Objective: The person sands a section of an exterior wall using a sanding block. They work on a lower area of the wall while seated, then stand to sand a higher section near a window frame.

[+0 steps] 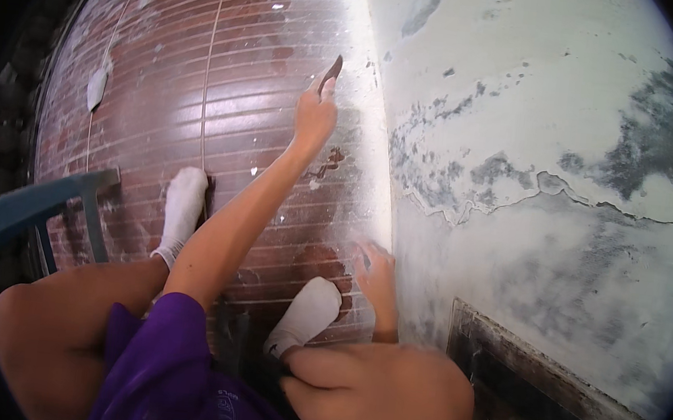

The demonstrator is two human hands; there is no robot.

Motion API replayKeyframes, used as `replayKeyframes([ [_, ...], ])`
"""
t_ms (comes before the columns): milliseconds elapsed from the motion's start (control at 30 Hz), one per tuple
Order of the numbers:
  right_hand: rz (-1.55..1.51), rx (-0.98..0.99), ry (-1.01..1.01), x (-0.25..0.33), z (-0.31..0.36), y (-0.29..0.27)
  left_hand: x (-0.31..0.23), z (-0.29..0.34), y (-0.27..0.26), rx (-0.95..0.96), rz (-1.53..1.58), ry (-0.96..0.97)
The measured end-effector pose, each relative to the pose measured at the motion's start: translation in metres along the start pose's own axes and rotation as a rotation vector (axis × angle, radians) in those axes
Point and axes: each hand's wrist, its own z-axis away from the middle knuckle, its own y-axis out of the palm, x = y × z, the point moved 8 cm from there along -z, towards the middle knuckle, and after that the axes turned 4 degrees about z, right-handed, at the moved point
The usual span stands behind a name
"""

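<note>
Stretched far forward, my left hand [315, 117] is closed round a knife-like tool [333, 70] whose dark, narrow blade tapers to a point. The blade lies over the floor, close to the base of the wall; its handle is mostly hidden in my fingers. Nearer to me, my right hand [375, 274] is low beside the foot of the wall, past my right knee. Its fingers are bent, apart and slightly blurred, and no object shows in them. Pale dust coats the strip [371, 144] where floor and wall meet.
The wall [518, 90] on the right has grey patches and a jagged crack. White crumbs lie on the reddish-brown, ridged floor [260, 73]. A blue-green plastic stool or chair [37, 201] stands left, below a white object [96, 90] on a cord. A dark framed recess [532, 366] is lower right.
</note>
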Motion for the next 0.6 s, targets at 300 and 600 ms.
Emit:
replayKeyframes([
  [300, 0.302, 0.166, 0.018, -0.028, 0.018, 0.035, -0.011, 0.068, 0.031, 0.061, 0.112, -0.112],
  [600, 0.728, 0.311, -0.008, -0.069, 0.042, 0.092, 0.014, 0.085, 0.089, 0.120, 0.379, -0.115],
])
